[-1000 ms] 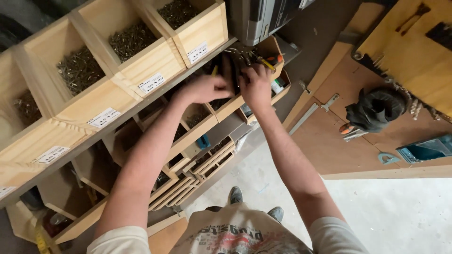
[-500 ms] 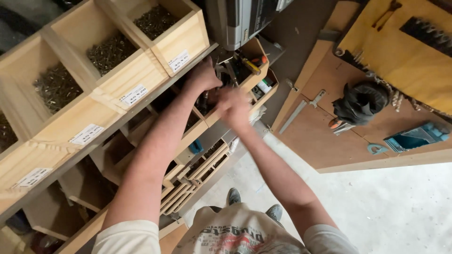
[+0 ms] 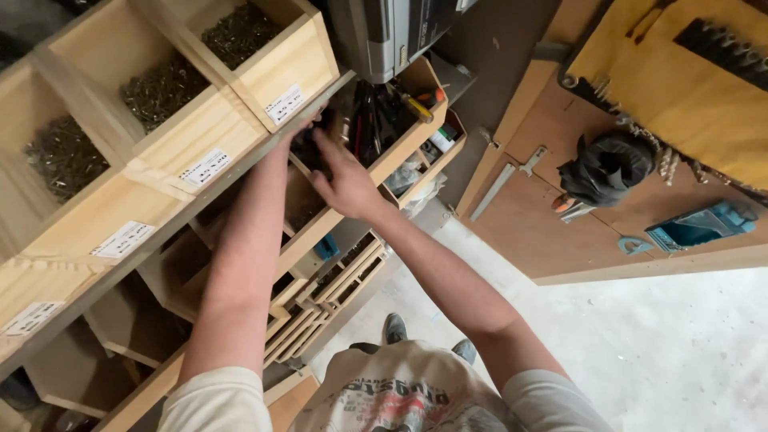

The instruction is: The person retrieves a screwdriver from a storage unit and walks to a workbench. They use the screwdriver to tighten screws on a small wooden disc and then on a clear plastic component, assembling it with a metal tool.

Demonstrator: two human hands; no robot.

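Note:
Both my arms reach up into a dark wooden shelf compartment (image 3: 308, 212) beneath a row of screw bins. My left hand (image 3: 298, 128) is pushed in under the shelf edge, with its fingers hidden in the shadow. My right hand (image 3: 346, 182) is at the compartment's mouth, fingers spread and pointing inward, with nothing visible in it. Just to the right, a wooden bin of hand tools (image 3: 400, 108) holds screwdrivers with orange and yellow handles.
Open wooden bins of dark screws (image 3: 160, 88) with white labels run along the upper left. A grey case (image 3: 384, 32) stands above the tool bin. On the right, a plywood board (image 3: 528, 216) carries wrenches, a black cloth (image 3: 608, 168) and a blue tool (image 3: 704, 228). Below lies concrete floor (image 3: 680, 360).
Both hands have moved from the tool bin on the right to the darker compartment just left of it. The right hand has opened its fingers.

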